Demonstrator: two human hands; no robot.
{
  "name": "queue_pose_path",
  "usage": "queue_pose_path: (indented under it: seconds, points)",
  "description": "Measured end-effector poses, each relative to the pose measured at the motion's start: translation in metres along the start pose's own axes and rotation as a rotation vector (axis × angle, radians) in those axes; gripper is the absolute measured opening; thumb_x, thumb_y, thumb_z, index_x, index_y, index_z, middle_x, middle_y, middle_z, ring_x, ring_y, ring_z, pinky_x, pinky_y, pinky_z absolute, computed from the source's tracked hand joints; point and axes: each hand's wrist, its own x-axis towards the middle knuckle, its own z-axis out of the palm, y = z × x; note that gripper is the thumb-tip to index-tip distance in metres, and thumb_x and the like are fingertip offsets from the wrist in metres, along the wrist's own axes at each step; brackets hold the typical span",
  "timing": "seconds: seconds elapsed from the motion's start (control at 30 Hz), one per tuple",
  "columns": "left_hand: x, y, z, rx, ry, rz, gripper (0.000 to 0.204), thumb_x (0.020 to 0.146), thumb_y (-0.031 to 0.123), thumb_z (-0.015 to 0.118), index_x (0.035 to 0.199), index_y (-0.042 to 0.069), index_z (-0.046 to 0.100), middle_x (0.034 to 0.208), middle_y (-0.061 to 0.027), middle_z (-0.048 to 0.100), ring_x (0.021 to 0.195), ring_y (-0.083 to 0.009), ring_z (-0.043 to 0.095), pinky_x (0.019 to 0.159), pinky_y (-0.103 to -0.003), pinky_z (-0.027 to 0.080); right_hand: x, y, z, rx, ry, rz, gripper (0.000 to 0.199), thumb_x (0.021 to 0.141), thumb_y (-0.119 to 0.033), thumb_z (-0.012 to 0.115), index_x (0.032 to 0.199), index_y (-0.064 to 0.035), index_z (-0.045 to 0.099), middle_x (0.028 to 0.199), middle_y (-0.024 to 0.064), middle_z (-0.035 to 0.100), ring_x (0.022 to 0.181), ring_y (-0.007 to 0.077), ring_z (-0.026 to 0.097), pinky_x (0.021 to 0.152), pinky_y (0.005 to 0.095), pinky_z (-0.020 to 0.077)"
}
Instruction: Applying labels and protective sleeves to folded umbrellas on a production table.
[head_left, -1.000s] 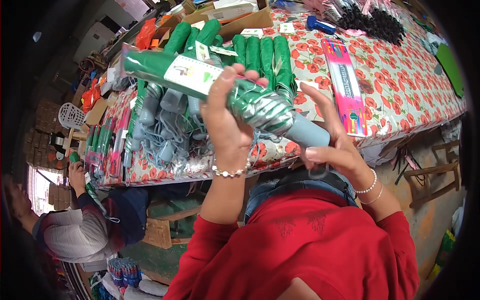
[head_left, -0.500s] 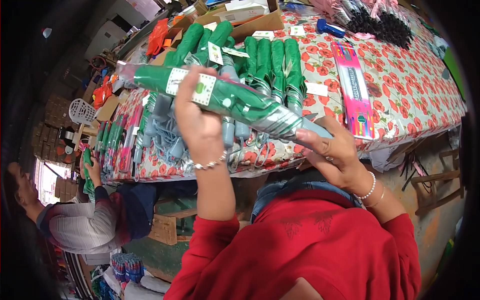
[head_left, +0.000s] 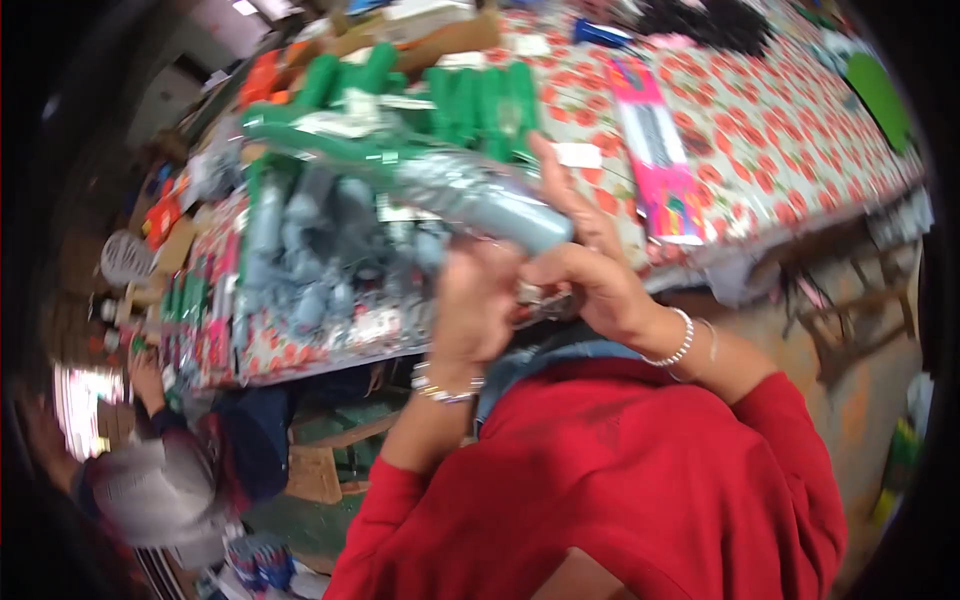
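A folded green umbrella [head_left: 480, 195] with a grey lower end, in a clear plastic sleeve, slants over the near side of the table, blurred by motion. Its grey end lies between the thumb and fingers of my right hand [head_left: 605, 285]. Just below that end is my left hand [head_left: 475, 305]. Its fingers are smeared, so their grip does not show. Beyond the held one, several more green umbrellas [head_left: 490, 105] lie side by side on the table, with white tags among them.
A flower-patterned cloth covers the table [head_left: 740, 160]. On it lie a pink printed sleeve [head_left: 665, 195], a blue tool-like object [head_left: 600, 33] and grey umbrella handles [head_left: 330, 230]. Cardboard boxes [head_left: 440, 40] stand at the back. A co-worker [head_left: 160, 480] is at the left; a wooden stool [head_left: 860, 320] stands right.
My left hand has left the umbrella's tagged green part and come down beside its grey end. The umbrella has shifted left, and my right hand's fingers have spread upward around the end.
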Motion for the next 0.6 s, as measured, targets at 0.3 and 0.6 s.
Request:
queue_pose_path:
  seconds: [0.3,0.6]
  points:
    - [0.08,0.135,-0.063,0.199,-0.008,0.459,0.038,0.091,0.03,0.047,0.111,-0.001,0.054,0.103,-0.0113,0.061,0.096,-0.0194,0.059,0.09,-0.035,0.046,0.008,0.028,0.008,-0.551,-0.308,-0.641,0.075,0.082,-0.019,0.059,0.146,-0.0062,0.023,0.131,0.0165,0.048,0.087,0.028,0.052,0.073,0.0337,0.0445]
    - [0.032,-0.006,0.012,0.342,0.007,0.338,0.041,0.088,0.018,0.055,0.124,-0.001,0.045,0.108,-0.022,0.062,0.091,-0.0235,0.063,0.079,-0.029,0.05,0.009,0.03,-0.007,-0.362,-0.075,-0.383,0.061,0.072,-0.007,0.051,0.131,0.0034,0.039,0.124,0.022,0.047,0.097,0.0321,0.052,0.077,0.0386,0.0436]
